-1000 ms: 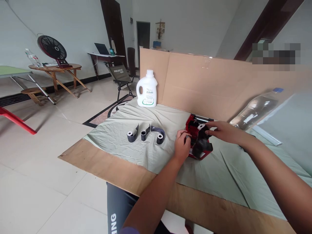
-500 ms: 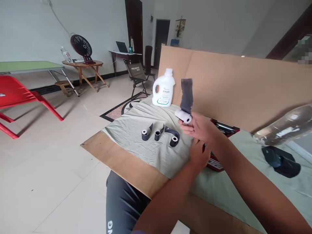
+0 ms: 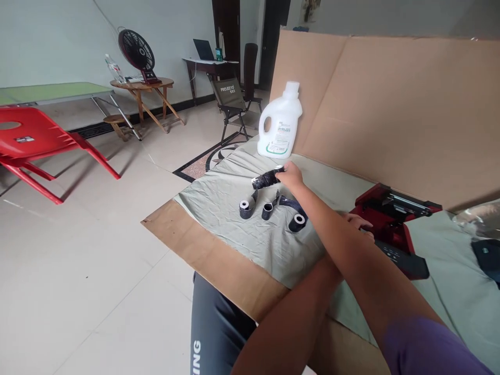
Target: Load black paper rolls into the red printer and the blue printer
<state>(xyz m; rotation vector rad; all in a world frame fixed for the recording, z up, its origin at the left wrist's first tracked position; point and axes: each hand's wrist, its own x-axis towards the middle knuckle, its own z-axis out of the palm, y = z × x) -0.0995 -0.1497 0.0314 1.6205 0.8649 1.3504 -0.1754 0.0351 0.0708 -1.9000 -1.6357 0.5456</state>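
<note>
My right hand (image 3: 291,175) is closed on one end of a black ribbon roll (image 3: 266,179), which lies at a slant on or just above the cloth. My left arm passes beneath the right one. My left hand (image 3: 360,224), partly hidden by the right forearm, grips the near left edge of a red and black label printer (image 3: 406,260) with its lid (image 3: 398,200) raised. Closer to me on the cloth stand a small black roll with a white core (image 3: 245,209), a black hollow roll (image 3: 267,211) and another white-cored black roll (image 3: 298,223) with a loose ribbon tail.
A white detergent jug (image 3: 279,130) stands behind the rolls, before an upright cardboard sheet (image 3: 390,99). Grey-green cloth (image 3: 230,245) covers a cardboard base (image 3: 219,265). At the right edge lies clear plastic wrapping (image 3: 478,219). A red chair (image 3: 35,135) stands at the left.
My right hand has moved left and down, bringing the roll from the air beside the printer to the cloth behind the other rolls. My left hand stays by the printer. The view has turned right.
</note>
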